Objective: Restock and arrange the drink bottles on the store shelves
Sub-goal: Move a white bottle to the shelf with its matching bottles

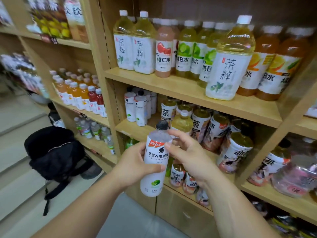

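Note:
My left hand point(133, 164) grips a white-labelled electrolyte drink bottle point(155, 162) with a black cap, held upright in front of the wooden shelves. My right hand point(186, 154) touches the bottle's right side near the shoulder, its fingers loosely curved. Matching black-capped white bottles point(137, 107) stand at the left of the middle shelf point(133, 129). Beside them stand and lean tea bottles point(202, 124) with dark and pink labels. On the upper shelf point(180, 90) stand yellow tea bottles point(229, 60), a pink drink and orange drinks.
A black backpack point(54, 152) lies on the pale floor at the left, against the neighbouring shelf unit. That unit point(80, 110) holds rows of small orange and red drinks and clear bottles below. Lower shelves at the right hold more pink-labelled bottles point(291, 170).

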Demonstrator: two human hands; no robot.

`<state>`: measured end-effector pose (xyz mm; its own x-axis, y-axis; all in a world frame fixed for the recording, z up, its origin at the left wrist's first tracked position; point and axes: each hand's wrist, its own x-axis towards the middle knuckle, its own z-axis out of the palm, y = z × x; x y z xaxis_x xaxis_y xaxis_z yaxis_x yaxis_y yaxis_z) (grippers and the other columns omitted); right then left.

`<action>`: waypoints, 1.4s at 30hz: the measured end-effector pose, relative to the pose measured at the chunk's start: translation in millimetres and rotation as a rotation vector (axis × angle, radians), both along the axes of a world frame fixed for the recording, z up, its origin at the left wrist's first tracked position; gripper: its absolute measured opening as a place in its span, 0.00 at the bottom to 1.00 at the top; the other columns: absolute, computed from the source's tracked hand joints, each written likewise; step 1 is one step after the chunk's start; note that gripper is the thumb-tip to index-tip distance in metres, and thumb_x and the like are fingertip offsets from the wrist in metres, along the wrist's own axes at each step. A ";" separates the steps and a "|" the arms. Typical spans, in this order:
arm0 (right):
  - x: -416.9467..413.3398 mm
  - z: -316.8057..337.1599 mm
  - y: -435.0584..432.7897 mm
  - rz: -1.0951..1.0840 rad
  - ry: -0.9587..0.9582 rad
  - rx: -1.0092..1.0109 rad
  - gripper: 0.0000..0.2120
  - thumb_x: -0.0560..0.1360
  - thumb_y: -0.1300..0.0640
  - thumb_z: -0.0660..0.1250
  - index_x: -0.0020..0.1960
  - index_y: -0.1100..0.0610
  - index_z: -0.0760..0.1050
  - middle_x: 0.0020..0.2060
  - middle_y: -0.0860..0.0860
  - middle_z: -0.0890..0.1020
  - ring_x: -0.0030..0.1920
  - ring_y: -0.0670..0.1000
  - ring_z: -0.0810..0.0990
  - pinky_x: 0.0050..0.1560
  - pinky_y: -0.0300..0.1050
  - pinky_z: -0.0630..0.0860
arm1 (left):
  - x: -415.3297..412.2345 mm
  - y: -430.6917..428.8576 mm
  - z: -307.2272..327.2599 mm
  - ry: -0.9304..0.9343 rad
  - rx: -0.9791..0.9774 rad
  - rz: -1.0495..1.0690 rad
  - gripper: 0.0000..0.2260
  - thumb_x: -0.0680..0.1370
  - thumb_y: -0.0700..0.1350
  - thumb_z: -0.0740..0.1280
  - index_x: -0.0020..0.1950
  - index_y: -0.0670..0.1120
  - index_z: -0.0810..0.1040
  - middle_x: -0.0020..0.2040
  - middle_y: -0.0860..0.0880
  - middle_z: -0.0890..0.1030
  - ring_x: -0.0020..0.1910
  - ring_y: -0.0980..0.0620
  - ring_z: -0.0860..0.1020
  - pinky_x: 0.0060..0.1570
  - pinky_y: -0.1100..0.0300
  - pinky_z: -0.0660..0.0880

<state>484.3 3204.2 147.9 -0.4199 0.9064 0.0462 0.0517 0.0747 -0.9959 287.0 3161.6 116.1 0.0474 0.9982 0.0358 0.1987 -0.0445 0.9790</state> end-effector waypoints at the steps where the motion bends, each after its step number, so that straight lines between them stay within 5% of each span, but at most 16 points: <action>1: -7.5 -4.0 10.1 0.008 0.001 -0.008 0.18 0.79 0.55 0.72 0.66 0.40 0.76 0.47 0.37 0.86 0.50 0.38 0.85 0.43 0.30 0.77 | -6.2 7.6 -2.8 -0.007 -0.014 0.021 0.24 0.64 0.45 0.82 0.59 0.53 0.82 0.55 0.51 0.87 0.55 0.51 0.86 0.55 0.49 0.82; 3: -21.6 -12.5 32.9 0.033 -0.011 -0.035 0.20 0.78 0.56 0.73 0.67 0.41 0.75 0.49 0.40 0.87 0.51 0.40 0.86 0.45 0.31 0.78 | -18.1 25.2 -7.2 -0.016 -0.037 0.046 0.22 0.65 0.45 0.82 0.56 0.56 0.83 0.54 0.50 0.88 0.53 0.51 0.86 0.52 0.53 0.82; 7: -42.1 -30.9 81.2 0.103 -0.059 -0.105 0.14 0.79 0.56 0.73 0.63 0.46 0.78 0.52 0.50 0.88 0.52 0.43 0.86 0.44 0.33 0.78 | -41.2 67.4 -13.7 -0.001 -0.064 0.101 0.20 0.65 0.44 0.82 0.55 0.56 0.84 0.53 0.48 0.88 0.52 0.47 0.87 0.54 0.46 0.83; 12: -68.4 -49.0 135.7 0.146 -0.065 -0.142 0.14 0.81 0.57 0.71 0.65 0.45 0.78 0.53 0.48 0.88 0.52 0.45 0.87 0.46 0.36 0.80 | -63.9 117.6 -22.8 0.049 -0.074 0.194 0.22 0.63 0.47 0.82 0.55 0.57 0.83 0.53 0.50 0.88 0.52 0.50 0.87 0.55 0.45 0.83; 16: -91.2 -62.6 171.3 0.159 -0.074 -0.152 0.18 0.82 0.57 0.69 0.71 0.48 0.75 0.57 0.46 0.87 0.56 0.47 0.86 0.57 0.49 0.83 | -76.0 148.3 -35.4 0.039 -0.035 0.263 0.26 0.65 0.47 0.82 0.62 0.52 0.81 0.56 0.49 0.87 0.56 0.46 0.85 0.59 0.40 0.80; 20: -112.4 -70.5 195.4 0.154 -0.108 -0.187 0.17 0.82 0.54 0.69 0.68 0.40 0.74 0.54 0.37 0.86 0.53 0.40 0.86 0.45 0.36 0.81 | -95.6 172.8 -46.2 0.031 -0.045 0.259 0.27 0.67 0.46 0.82 0.64 0.55 0.79 0.58 0.50 0.86 0.58 0.48 0.84 0.60 0.41 0.80; 27: -153.8 -78.6 233.9 0.084 -0.222 -0.177 0.20 0.80 0.48 0.71 0.71 0.43 0.75 0.57 0.42 0.86 0.54 0.44 0.84 0.46 0.41 0.77 | -153.1 218.5 -63.3 0.102 -0.043 0.137 0.30 0.68 0.43 0.82 0.62 0.67 0.77 0.58 0.55 0.86 0.57 0.56 0.84 0.57 0.54 0.80; 31: -190.2 -84.4 237.9 -0.018 -0.200 -0.203 0.17 0.81 0.50 0.69 0.69 0.42 0.75 0.49 0.43 0.87 0.47 0.42 0.85 0.49 0.43 0.79 | -190.6 250.4 -67.2 0.147 -0.046 0.057 0.29 0.68 0.43 0.83 0.64 0.59 0.76 0.57 0.59 0.85 0.56 0.61 0.83 0.53 0.61 0.78; 35: -225.4 -84.7 235.6 -0.137 -0.196 -0.133 0.15 0.82 0.58 0.67 0.62 0.40 0.77 0.46 0.38 0.87 0.46 0.38 0.85 0.43 0.31 0.76 | -213.8 274.6 -75.7 0.114 -0.078 -0.024 0.31 0.70 0.40 0.82 0.68 0.56 0.74 0.59 0.60 0.84 0.59 0.60 0.82 0.57 0.57 0.79; 42: -259.1 -103.6 226.3 -0.377 -0.228 -0.089 0.24 0.81 0.59 0.71 0.75 0.47 0.72 0.60 0.44 0.84 0.59 0.42 0.83 0.59 0.38 0.79 | -221.1 292.7 -90.1 0.058 -0.068 -0.072 0.26 0.68 0.52 0.76 0.64 0.62 0.74 0.57 0.68 0.83 0.57 0.67 0.80 0.55 0.63 0.77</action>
<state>225.2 3430.5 44.2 -0.0494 0.9943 -0.0946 0.2772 -0.0773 -0.9577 65.9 3454.3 26.0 0.1188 0.9923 -0.0363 0.2539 0.0050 0.9672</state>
